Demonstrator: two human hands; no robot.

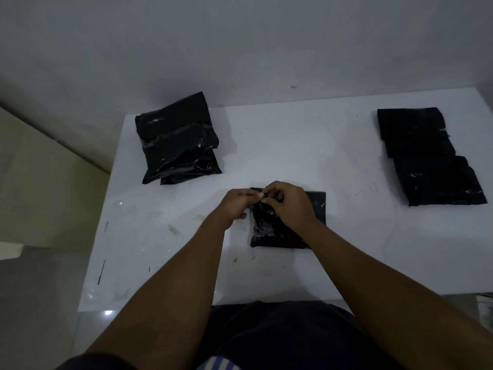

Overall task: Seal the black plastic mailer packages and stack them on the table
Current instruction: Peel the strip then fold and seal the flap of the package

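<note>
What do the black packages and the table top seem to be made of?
Left pile: thin glossy black plastic film, shown by wrinkles and bright glints. Middle package: same crinkled, shiny film. Right pile: duller, probably the same plastic. Table: smooth white top, scuffed and marked; perhaps laminate, unclear.

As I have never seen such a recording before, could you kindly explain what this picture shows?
There is no machine here: a person wears a camera on the head, so this one picture looks forward and down at the work. The left hand and right hand meet over a black mailer lying flat on the white table and pinch its far edge; what exactly they pinch is too small to tell. At the far left lies a pile of mailers, one upon another. At the far right more mailers overlap in a row. The dark shape at the bottom is the person's clothing.
</note>
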